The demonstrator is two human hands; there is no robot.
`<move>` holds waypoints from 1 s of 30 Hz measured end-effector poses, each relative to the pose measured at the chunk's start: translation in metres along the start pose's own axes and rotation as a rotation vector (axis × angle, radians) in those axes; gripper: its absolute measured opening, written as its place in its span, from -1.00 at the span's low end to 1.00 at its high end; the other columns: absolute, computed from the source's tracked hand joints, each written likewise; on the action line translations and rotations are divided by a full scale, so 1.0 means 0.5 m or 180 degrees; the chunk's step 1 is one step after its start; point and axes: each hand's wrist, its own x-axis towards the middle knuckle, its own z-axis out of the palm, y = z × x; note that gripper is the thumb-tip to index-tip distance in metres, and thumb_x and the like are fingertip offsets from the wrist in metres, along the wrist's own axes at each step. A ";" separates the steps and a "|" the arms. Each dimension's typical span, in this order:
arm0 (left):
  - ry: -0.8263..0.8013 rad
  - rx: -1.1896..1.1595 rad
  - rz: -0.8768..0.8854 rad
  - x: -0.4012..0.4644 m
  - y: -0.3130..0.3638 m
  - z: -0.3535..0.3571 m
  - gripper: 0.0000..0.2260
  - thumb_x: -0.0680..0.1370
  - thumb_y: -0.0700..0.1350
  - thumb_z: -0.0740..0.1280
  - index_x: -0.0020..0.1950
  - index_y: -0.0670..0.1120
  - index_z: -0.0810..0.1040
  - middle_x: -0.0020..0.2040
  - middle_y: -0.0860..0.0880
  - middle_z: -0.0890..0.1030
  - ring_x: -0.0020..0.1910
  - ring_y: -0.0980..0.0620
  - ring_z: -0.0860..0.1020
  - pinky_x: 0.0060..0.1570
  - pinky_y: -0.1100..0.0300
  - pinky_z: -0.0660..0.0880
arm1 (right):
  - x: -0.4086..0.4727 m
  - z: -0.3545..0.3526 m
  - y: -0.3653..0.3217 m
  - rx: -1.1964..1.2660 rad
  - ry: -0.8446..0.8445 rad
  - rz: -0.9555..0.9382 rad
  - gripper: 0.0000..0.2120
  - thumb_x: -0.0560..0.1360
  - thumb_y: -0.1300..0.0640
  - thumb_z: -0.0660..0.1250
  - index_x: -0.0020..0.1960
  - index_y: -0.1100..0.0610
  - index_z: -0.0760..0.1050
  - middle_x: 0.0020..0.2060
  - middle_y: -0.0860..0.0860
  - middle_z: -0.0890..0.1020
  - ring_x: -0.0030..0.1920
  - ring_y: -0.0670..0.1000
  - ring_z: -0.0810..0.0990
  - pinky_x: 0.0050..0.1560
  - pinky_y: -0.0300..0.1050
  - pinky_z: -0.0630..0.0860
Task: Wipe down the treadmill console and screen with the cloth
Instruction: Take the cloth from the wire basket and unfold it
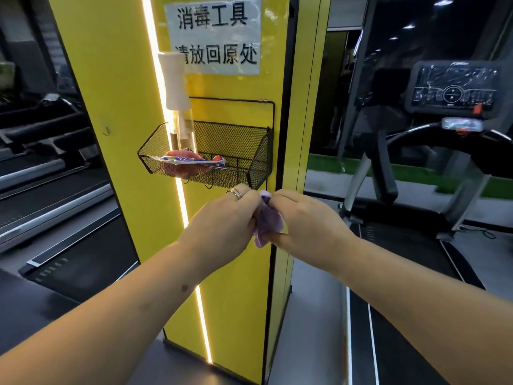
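Observation:
A small purple cloth point(267, 221) is bunched between my two hands in front of a yellow pillar. My left hand point(224, 222), with rings on one finger, pinches its left side. My right hand point(306, 219) grips its right side with curled fingers. The treadmill console point(455, 88) with its dark screen stands at the upper right, well away from both hands. Its screen looks covered with crinkled film.
A black wire basket point(258, 159) hangs on the yellow pillar point(116, 107) just above my hands, holding a spray bottle point(177, 101), a red cloth and a wrapper. A paper sign is taped above. Treadmill belts lie to the left and lower right.

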 end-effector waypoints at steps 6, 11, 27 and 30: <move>0.0071 -0.1079 -0.0038 0.044 0.068 -0.036 -0.48 0.53 -0.16 0.40 0.40 0.13 0.27 0.08 0.11 0.50 -0.04 0.10 0.49 -0.10 0.24 0.38 | -0.037 -0.090 -0.003 0.1031 0.0293 0.0784 -0.70 0.51 0.24 0.33 0.14 -0.05 0.39 -0.05 -0.07 0.56 -0.07 0.01 0.55 -0.09 0.09 0.57; -0.0286 -0.2178 -0.0176 0.089 0.138 -0.043 -0.29 0.46 -0.04 0.54 0.51 0.21 0.25 0.11 0.26 0.59 0.08 0.26 0.59 0.00 0.39 0.52 | -0.080 -0.172 0.018 0.1789 0.0830 0.1304 -0.62 0.49 0.38 0.22 0.09 -0.09 0.41 -0.15 -0.08 0.57 -0.20 -0.13 0.56 -0.25 -0.12 0.58; -0.1380 -0.4881 -0.0533 0.210 0.503 0.067 -0.54 0.58 -0.52 0.11 -0.12 -0.12 0.71 -0.03 -0.11 0.74 -0.10 -0.08 0.72 -0.24 0.09 0.66 | -0.420 -0.365 0.173 0.1659 0.1956 0.2216 -0.57 0.59 0.44 0.20 0.05 -0.08 0.57 -0.05 -0.14 0.69 -0.06 -0.13 0.65 -0.04 -0.20 0.57; -0.1457 -0.5015 -0.0627 0.228 0.615 0.080 -0.59 0.55 -0.53 0.08 -0.25 -0.22 0.62 -0.05 -0.13 0.74 -0.12 -0.13 0.71 -0.17 0.02 0.69 | -0.512 -0.425 0.210 0.1381 0.2048 0.2273 -0.57 0.48 0.34 0.18 -0.01 -0.15 0.63 0.06 0.02 0.67 0.05 0.02 0.66 0.04 -0.08 0.59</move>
